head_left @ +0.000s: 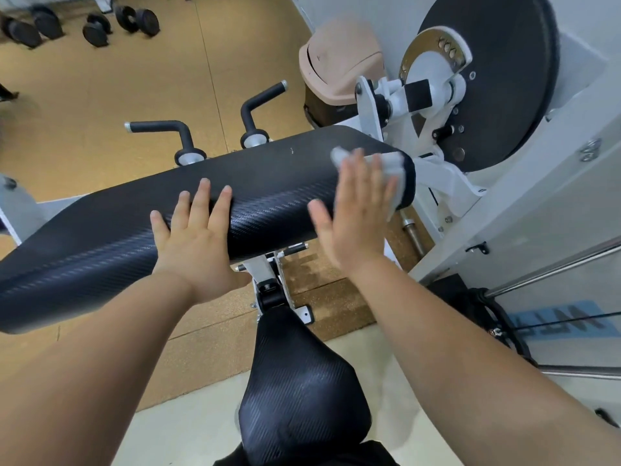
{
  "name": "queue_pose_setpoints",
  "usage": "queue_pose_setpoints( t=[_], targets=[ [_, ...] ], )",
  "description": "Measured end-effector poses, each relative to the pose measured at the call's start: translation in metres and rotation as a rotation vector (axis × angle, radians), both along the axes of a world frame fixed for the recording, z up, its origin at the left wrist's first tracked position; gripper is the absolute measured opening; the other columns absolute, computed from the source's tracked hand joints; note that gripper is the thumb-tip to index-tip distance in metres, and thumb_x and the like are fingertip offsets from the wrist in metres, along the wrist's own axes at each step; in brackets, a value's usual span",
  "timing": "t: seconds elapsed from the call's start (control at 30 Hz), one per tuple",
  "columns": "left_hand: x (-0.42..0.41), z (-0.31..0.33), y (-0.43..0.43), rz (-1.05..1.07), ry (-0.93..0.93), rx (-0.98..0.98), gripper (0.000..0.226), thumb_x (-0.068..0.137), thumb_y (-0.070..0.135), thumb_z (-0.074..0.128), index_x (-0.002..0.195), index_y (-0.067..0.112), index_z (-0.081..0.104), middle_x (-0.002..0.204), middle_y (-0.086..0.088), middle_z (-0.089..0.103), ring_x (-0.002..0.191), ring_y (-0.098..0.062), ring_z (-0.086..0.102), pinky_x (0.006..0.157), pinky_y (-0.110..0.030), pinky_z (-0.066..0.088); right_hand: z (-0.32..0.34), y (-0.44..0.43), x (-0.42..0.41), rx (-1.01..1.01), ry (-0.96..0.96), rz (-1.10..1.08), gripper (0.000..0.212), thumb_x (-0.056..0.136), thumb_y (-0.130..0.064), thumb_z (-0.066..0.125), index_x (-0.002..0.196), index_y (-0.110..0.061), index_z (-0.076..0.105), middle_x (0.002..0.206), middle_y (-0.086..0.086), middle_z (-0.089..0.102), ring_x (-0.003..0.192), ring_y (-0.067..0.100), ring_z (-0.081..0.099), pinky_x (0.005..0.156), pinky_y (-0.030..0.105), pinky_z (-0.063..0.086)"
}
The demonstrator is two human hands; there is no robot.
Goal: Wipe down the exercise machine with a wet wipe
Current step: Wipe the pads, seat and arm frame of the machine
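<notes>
While the left hand (198, 237) rests flat on padding (268, 176), the flat right hand (356, 213) half-hides the wipe (391, 166).

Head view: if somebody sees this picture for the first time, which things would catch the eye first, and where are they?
The long black pad crosses the middle of the view, with the left hand lying flat on its near side. Toward its right end, the right hand presses a white wet wipe against it. Behind that, at the upper right, a large black disc sits on the white machine frame.
</notes>
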State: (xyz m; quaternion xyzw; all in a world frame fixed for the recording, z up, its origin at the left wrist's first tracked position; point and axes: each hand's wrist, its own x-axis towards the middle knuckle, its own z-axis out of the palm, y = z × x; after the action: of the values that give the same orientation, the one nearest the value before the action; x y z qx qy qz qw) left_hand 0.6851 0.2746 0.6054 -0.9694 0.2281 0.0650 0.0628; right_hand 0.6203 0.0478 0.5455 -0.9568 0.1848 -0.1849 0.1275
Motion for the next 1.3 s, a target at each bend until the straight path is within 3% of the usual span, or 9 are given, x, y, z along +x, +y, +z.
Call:
queue_pose_setpoints(
  t=[0.1, 0.17, 0.4, 0.57, 0.73, 1.0, 1.1, 1.23, 1.3],
  targets=[
    [0.000, 0.001, 0.000, -0.001, 0.011, -0.002, 0.141, 0.064, 0.070, 0.078, 0.157, 0.029, -0.019, 0.167, -0.004, -0.020, 0.155, -0.035, -0.008, 0.119, -0.068, 0.003, -0.012, 0.017, -0.005, -0.294, -0.005, 0.467, 0.088, 0.099, -0.063, 0.044, 0.163, -0.011, 0.013, 0.172, 0.009, 0.012, 0.159, 0.028, 0.003, 0.127, 0.052, -0.006],
    [0.001, 0.001, 0.000, -0.002, 0.017, -0.006, 0.141, 0.064, 0.069, 0.079, 0.157, 0.030, -0.019, 0.168, -0.004, -0.019, 0.156, -0.035, -0.008, 0.120, -0.068, 0.003, -0.010, -0.007, -0.005, -0.422, -0.016, 0.591, 0.086, 0.098, -0.062, 0.046, 0.163, -0.015, 0.016, 0.171, 0.006, 0.016, 0.158, 0.028, 0.011, 0.128, 0.052, 0.004],
    [0.002, -0.003, 0.002, -0.018, 0.012, -0.038, 0.140, 0.065, 0.067, 0.079, 0.157, 0.029, -0.021, 0.167, -0.003, -0.022, 0.155, -0.035, -0.011, 0.119, -0.068, 0.002, 0.005, -0.021, -0.007, 0.067, -0.016, -0.095, 0.072, 0.103, -0.056, 0.033, 0.161, -0.016, 0.019, 0.172, 0.014, 0.003, 0.158, 0.032, -0.007, 0.127, 0.054, -0.006],
    [0.003, -0.005, 0.005, -0.045, 0.010, -0.052, 0.136, 0.070, 0.065, 0.076, 0.156, 0.027, -0.022, 0.166, -0.003, -0.023, 0.155, -0.036, -0.013, 0.119, -0.068, 0.002, -0.003, 0.055, -0.006, -0.130, 0.001, 0.370, 0.072, 0.105, -0.046, 0.039, 0.164, -0.013, 0.015, 0.173, 0.007, 0.008, 0.160, 0.026, -0.001, 0.128, 0.048, -0.003],
    [0.005, 0.000, 0.006, -0.066, 0.081, -0.081, 0.129, 0.077, 0.054, 0.076, 0.156, 0.025, -0.023, 0.167, -0.003, -0.023, 0.154, -0.035, -0.017, 0.119, -0.069, -0.002, 0.017, 0.037, -0.004, -0.124, -0.019, 0.517, 0.065, 0.092, 0.005, 0.054, 0.155, -0.007, 0.041, 0.162, 0.010, 0.039, 0.153, 0.028, 0.031, 0.126, 0.049, 0.023],
    [0.005, -0.003, 0.012, -0.133, 0.096, -0.201, 0.119, 0.083, 0.052, 0.070, 0.159, 0.023, -0.017, 0.169, -0.004, -0.014, 0.154, -0.034, -0.020, 0.117, -0.070, -0.007, 0.057, 0.033, -0.069, 0.318, 0.027, -0.116, 0.048, 0.106, -0.004, 0.042, 0.146, -0.026, 0.057, 0.151, -0.004, 0.054, 0.141, 0.015, 0.047, 0.115, 0.025, 0.037],
    [0.005, 0.001, 0.015, -0.130, 0.110, -0.236, 0.112, 0.085, 0.058, 0.065, 0.161, 0.024, -0.010, 0.170, -0.005, -0.009, 0.155, -0.033, -0.017, 0.118, -0.070, -0.006, 0.064, 0.040, -0.113, 0.355, 0.032, -0.198, 0.044, 0.108, -0.006, 0.043, 0.145, -0.023, 0.059, 0.151, -0.004, 0.054, 0.141, 0.011, 0.046, 0.122, 0.026, 0.031],
    [-0.019, 0.011, 0.004, -0.152, 0.072, -0.362, 0.097, 0.087, 0.062, 0.059, 0.162, 0.025, 0.009, 0.170, -0.009, 0.003, 0.156, -0.033, -0.013, 0.119, -0.070, -0.002, 0.066, 0.037, -0.162, 0.377, -0.010, -0.273, 0.042, 0.107, -0.006, 0.044, 0.143, -0.021, 0.060, 0.148, -0.008, 0.054, 0.137, 0.001, 0.044, 0.114, 0.005, 0.021],
    [-0.049, 0.017, -0.014, -0.247, 0.066, -0.419, 0.092, 0.088, 0.060, 0.059, 0.161, 0.027, 0.014, 0.170, -0.007, 0.011, 0.157, -0.032, -0.007, 0.120, -0.069, 0.002, 0.066, 0.029, -0.182, 0.426, -0.031, -0.329, 0.042, 0.108, -0.008, 0.044, 0.144, -0.024, 0.059, 0.147, -0.009, 0.055, 0.134, 0.000, 0.045, 0.116, 0.008, 0.026]
  ],
)
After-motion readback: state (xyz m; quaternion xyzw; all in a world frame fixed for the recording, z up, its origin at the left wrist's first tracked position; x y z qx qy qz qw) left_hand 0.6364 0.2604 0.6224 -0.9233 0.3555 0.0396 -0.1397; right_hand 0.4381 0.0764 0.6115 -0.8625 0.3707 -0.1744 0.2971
